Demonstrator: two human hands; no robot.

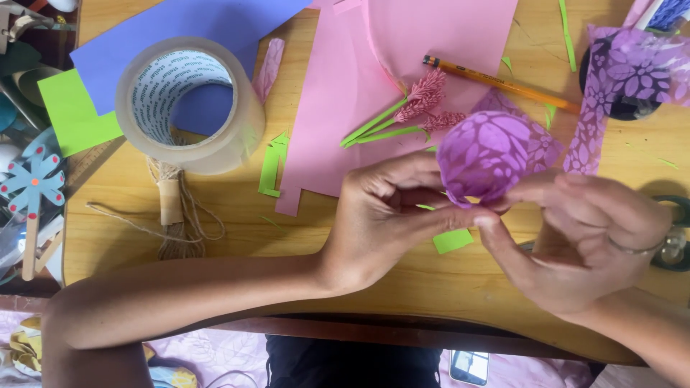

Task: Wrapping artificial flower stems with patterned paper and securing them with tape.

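Both forearms fill the near edge of the view, and between them a rolled piece of purple flower-patterned paper (pixel 489 154) is held above the wooden table (pixel 237 237). The left hand (pixel 384 215) is closed on the lower rim of the roll, thumb and fingertips (pixel 431 188) pinched together on the paper. The right hand (pixel 586 241) is also clamped on it, thumb and forefinger pressed at the same lower edge, just touching the left fingertips. A bangle (pixel 636 249) is worn on the right wrist.

Just beyond the fingers, three small paper flowers with green stems (pixel 413 115) are laid on a pink sheet (pixel 345 86). Farther beyond, a pencil (pixel 496 82) is seen. Just below the left fingertips lies a green scrap (pixel 453 241). Well to the left, a roll of clear tape (pixel 187 100) and a spool of twine (pixel 171 205) are placed.

The thin paper could probably be creased or torn if the pinch is tightened, and the roll could spring open if either grip is loosened.
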